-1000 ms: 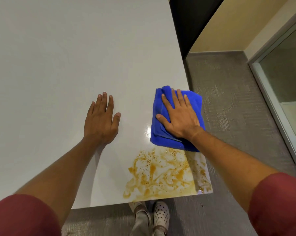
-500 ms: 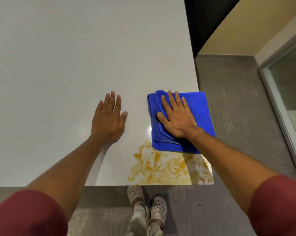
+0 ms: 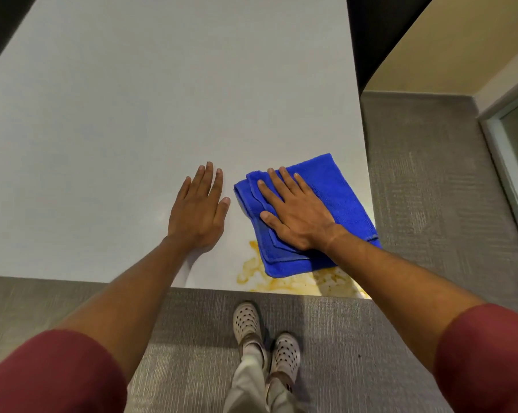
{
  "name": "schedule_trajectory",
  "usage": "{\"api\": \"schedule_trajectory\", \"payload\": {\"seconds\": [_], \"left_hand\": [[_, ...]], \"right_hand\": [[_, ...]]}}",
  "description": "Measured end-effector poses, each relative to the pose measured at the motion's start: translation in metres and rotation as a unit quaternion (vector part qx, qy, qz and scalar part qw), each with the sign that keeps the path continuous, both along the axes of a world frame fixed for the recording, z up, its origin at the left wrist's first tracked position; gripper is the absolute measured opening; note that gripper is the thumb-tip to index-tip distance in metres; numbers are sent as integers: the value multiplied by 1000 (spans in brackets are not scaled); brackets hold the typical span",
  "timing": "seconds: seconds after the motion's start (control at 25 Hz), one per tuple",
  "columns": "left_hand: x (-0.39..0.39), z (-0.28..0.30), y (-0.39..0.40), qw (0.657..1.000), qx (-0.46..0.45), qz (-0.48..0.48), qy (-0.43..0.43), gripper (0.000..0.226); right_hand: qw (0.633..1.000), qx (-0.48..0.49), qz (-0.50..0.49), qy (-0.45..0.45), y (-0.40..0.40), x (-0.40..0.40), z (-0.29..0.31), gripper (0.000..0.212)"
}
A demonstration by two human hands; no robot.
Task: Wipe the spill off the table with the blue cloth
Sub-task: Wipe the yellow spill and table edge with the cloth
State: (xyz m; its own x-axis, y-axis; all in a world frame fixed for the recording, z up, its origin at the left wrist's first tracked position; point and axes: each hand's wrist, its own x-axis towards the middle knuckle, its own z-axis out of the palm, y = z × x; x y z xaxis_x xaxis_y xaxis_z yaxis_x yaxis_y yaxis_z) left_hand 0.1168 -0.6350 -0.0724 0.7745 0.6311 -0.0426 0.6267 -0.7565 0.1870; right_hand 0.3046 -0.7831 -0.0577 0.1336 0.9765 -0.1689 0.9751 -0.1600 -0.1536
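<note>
Right hand (image 3: pixel 296 217) flat on blue cloth (image 3: pixel 338 198)

- The white table (image 3: pixel 162 114) is lying bare across its far and left stretches, giving open passage there.
- The left hand (image 3: pixel 198 213) is pressing flat just beside the blue cloth (image 3: pixel 341 186), narrowing the gap between them.
- The right hand (image 3: pixel 293 213) and cloth are crowding the near right corner, overlapping the spill (image 3: pixel 284 283) at the near edge.
</note>
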Motion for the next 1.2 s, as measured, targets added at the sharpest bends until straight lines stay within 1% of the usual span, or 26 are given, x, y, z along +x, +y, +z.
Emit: {"api": "schedule_trajectory", "payload": {"seconds": [0.2,0.32,0.4,0.48,0.6,0.68,0.8,1.04,1.12,1.2], "left_hand": [[-22,-2,-11,1000,3,9,-3,63],[-29,-2,-15,1000,-2,13,3,62],[-28,0,-16,1000,2,17,0,62],[-26,-1,-15,1000,3,17,-5,62],[-27,0,-15,1000,0,16,-2,62],[-27,0,-15,1000,-2,16,-2,62],[-27,1,-15,1000,-2,10,2,62],[-29,2,-15,1000,-12,5,3,61],[-28,4,-16,1000,-8,5,1,61],[-28,4,-16,1000,-2,9,4,61]], "right_hand": [[999,5,47,11,-21,-27,1,69],[997,0,73,12,-43,-40,2,73],[998,3,51,21,-53,-45,3,78],[999,6,-7,38,-51,-49,4,80],[997,2,-73,28,-43,-57,3,75],[996,3,-88,8,-39,-62,1,72],[996,6,-85,-14,-39,-71,-1,71],[999,21,-15,-20,-74,-81,-4,68],[998,22,-58,-24,-74,-80,-3,70],[990,17,-141,-20,-59,-84,-5,72]]}}
